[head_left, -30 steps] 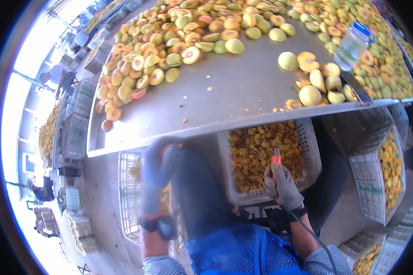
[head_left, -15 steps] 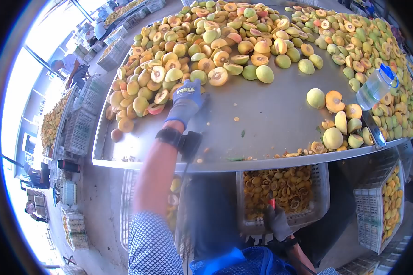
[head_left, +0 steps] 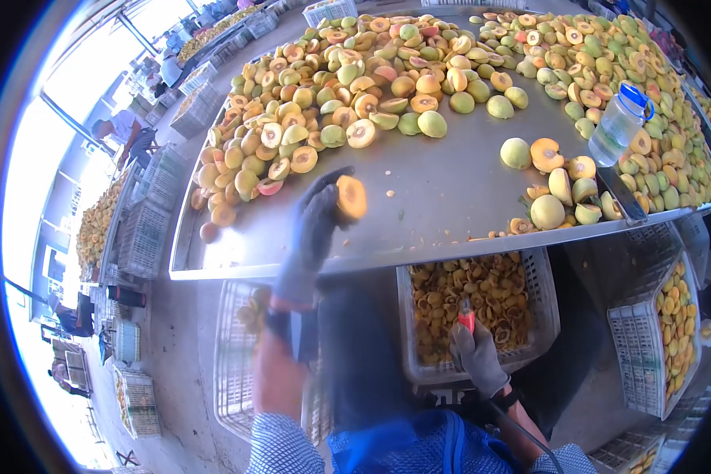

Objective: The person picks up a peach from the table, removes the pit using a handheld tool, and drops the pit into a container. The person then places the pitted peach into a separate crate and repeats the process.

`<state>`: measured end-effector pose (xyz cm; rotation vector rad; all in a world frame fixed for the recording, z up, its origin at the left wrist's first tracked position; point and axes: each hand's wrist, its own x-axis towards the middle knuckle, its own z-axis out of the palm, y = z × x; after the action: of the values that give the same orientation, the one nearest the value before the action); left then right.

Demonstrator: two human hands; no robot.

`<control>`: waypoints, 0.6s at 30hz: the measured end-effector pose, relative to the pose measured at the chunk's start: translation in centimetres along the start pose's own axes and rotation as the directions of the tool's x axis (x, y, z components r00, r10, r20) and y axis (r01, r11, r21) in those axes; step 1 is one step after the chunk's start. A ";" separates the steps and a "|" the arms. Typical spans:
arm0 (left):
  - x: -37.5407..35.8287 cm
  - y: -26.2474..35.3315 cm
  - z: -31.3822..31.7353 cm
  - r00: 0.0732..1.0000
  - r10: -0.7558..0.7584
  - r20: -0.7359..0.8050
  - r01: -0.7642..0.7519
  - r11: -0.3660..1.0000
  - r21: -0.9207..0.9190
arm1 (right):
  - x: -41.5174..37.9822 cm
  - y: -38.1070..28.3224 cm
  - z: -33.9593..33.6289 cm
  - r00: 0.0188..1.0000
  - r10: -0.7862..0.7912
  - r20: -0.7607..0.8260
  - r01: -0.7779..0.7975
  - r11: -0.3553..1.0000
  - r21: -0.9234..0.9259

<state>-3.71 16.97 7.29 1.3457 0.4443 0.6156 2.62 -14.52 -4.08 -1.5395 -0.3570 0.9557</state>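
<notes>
While gripping a halved fruit [head_left: 351,197] with the left hand [head_left: 317,220] over the worktop [head_left: 450,178], near the fruit pile [head_left: 361,83], also clasps a red-handled tool [head_left: 467,321] in the right hand [head_left: 481,361] above a fruit-filled crate [head_left: 548,304].

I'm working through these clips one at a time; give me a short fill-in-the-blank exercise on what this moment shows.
1. Neither the left hand nor the right hand is bare: both are ____.
2. A fruit half is held in the person's ____ hand.
3. The tool in the other hand has a handle that is ____ in colour.
4. The clear bottle among the fruit has a lid that is ____ in colour.

Missing words: gloved; left; red; blue.
</notes>
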 end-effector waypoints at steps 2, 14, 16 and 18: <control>-3.4 0.2 3.4 0.920 0.378 0.108 -0.344 0.641 0.686 | 0.1 -3.5 1.0 1.000 0.006 0.024 -0.007 0.999 0.034; -9.5 -7.2 13.3 0.990 -0.140 -0.028 0.130 0.964 -0.234 | -1.4 -6.8 1.0 0.920 -0.390 0.040 0.362 0.809 -0.463; -10.0 -7.0 14.1 0.999 -0.031 -0.033 0.027 0.990 -0.135 | -1.2 -6.1 1.0 0.934 -0.358 -0.009 0.309 0.819 -0.483; -10.0 -7.0 14.3 0.996 0.087 -0.030 -0.088 0.996 -0.030 | -1.0 -6.0 1.1 0.941 -0.334 -0.052 0.266 0.826 -0.496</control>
<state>-1.35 -1.05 2.49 1.3335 0.3987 0.7127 2.97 -13.15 1.99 -1.9182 -0.7621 0.5221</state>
